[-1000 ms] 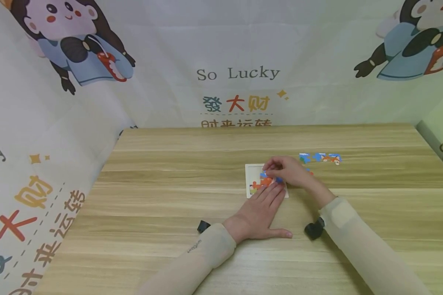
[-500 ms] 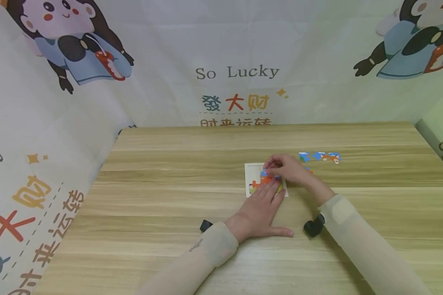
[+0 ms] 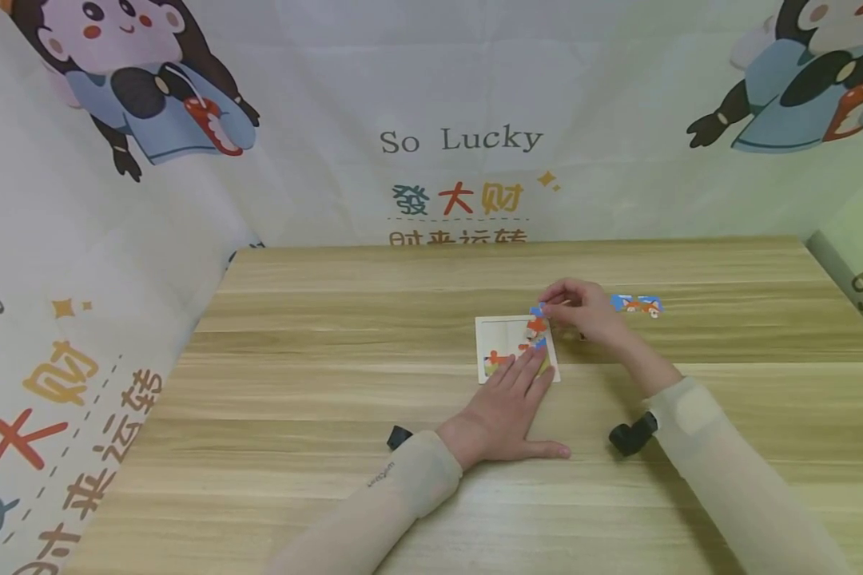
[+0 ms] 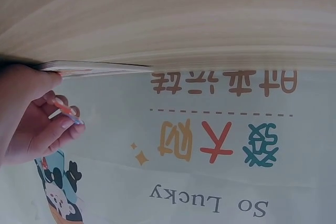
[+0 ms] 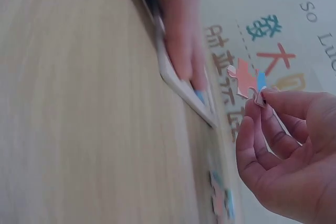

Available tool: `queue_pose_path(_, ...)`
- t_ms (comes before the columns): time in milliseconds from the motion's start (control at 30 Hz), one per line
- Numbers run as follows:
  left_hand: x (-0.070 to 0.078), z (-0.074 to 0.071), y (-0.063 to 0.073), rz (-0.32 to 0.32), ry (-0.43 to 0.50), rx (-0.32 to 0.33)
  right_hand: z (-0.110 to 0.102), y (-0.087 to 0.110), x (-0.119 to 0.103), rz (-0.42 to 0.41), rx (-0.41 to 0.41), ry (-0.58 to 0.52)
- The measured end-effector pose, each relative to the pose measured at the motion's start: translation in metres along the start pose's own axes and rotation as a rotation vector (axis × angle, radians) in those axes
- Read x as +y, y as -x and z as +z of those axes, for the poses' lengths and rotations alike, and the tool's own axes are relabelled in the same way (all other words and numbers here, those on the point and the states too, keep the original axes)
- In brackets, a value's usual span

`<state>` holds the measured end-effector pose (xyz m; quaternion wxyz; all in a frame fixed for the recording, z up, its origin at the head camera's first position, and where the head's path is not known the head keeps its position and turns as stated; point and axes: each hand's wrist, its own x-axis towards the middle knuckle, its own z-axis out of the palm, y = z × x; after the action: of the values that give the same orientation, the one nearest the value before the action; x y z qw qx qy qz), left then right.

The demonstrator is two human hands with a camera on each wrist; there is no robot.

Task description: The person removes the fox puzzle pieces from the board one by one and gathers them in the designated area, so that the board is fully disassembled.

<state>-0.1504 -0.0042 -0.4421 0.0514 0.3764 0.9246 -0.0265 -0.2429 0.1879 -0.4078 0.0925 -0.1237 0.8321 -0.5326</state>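
My left hand (image 3: 499, 411) rests flat on the white puzzle board (image 3: 480, 343), fingers spread over its lower right part. Below the fingertips, orange and green puzzle pieces (image 3: 496, 363) lie in the board, partly covered. Near the board's upper right corner, my right hand (image 3: 582, 310) pinches an orange and blue jigsaw piece (image 5: 244, 80) between thumb and fingers. That piece is raised off the board in the right wrist view. From the left wrist, the board (image 4: 100, 67) appears edge-on, with the right hand (image 4: 39, 129) beyond it.
Joined blue and orange fox pieces (image 3: 636, 305) lie on the wooden table (image 3: 316, 343) to the right of the right hand. More loose pieces (image 5: 217, 192) show blurred in the right wrist view. A printed cloth (image 3: 316, 160) hangs behind the table.
My right hand has moved up and to the right, away from the middle of the board, with the orange and blue jigsaw piece in its pinch. The left hand has stayed on the board.
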Motion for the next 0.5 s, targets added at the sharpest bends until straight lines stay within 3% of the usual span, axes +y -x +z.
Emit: queue_pose_path(500,-0.001,-0.001,0.001,-0.002,0.027,-0.009,-0.042,0.023,0.019,0.075,0.06,-0.017)
